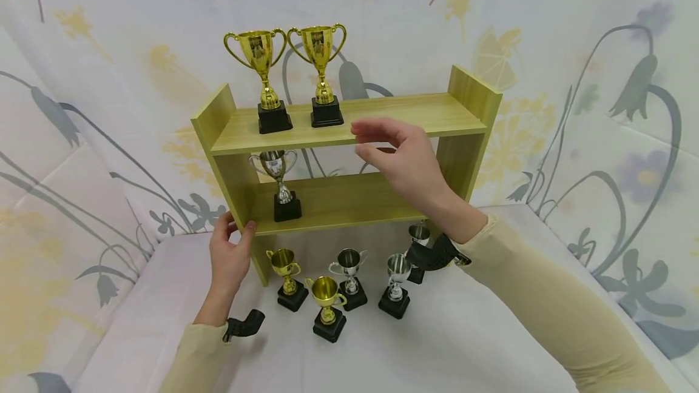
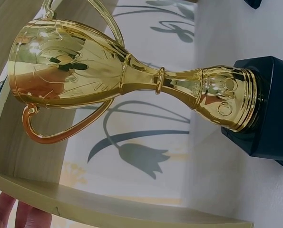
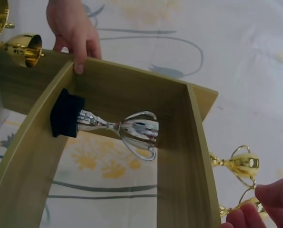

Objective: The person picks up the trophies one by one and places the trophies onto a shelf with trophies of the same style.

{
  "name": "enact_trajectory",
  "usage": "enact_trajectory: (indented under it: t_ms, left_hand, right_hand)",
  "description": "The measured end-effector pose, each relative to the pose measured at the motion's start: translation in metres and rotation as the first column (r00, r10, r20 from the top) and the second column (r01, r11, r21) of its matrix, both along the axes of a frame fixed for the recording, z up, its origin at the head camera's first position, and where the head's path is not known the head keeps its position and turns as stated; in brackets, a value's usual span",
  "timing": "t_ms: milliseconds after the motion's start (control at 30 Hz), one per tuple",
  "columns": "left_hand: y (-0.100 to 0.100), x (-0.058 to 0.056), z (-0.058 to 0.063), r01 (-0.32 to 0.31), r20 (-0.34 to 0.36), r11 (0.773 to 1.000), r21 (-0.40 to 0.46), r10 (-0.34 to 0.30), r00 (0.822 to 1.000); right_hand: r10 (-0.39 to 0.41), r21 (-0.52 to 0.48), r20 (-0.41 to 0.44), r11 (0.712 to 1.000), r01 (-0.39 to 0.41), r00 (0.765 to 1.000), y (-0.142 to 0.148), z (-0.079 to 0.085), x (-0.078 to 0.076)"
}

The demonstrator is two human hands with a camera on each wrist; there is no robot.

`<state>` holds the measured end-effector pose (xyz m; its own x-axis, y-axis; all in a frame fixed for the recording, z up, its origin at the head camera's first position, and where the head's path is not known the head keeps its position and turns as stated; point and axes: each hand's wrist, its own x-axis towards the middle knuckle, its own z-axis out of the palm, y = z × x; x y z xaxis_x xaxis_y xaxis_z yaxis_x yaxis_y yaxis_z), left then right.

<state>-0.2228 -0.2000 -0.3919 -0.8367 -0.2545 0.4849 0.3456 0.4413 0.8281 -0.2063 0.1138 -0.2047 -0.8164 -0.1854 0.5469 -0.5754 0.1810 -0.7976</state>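
Note:
My left hand [image 1: 229, 259] grips the left side panel of a wooden shelf [image 1: 404, 111], thumb in front and fingers round the outer side. Before the right half of the top board hovers my right hand [image 1: 406, 159], with relaxed, slightly bent fingers and nothing in them. Two gold trophies on black bases, one at the left [image 1: 256, 50] and one beside it [image 1: 318, 47], stand upright on that board, left of the right hand. A silver trophy [image 1: 275, 165] stands at the left of the middle board. In the left wrist view a gold trophy [image 2: 79, 71] fills the foreground.
On the white table below are two more gold trophies, one behind [image 1: 284, 262] and one in front [image 1: 326, 292]. Silver trophies stand at the centre [image 1: 349, 261], farther right [image 1: 398, 268] and behind the right wrist [image 1: 419, 234]. A floral cloth [image 1: 573, 138] hangs behind the shelf.

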Motion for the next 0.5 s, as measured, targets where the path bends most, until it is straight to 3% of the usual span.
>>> enact_trajectory:
  t_ms: [500]
  left_hand:
    - [0.000,0.000,-0.001,0.005,0.005,1.000,0.008,-0.005,1.000]
  right_hand:
    - [0.066,0.016,0.020,0.998,-0.066,0.998,0.001,-0.027,0.015]
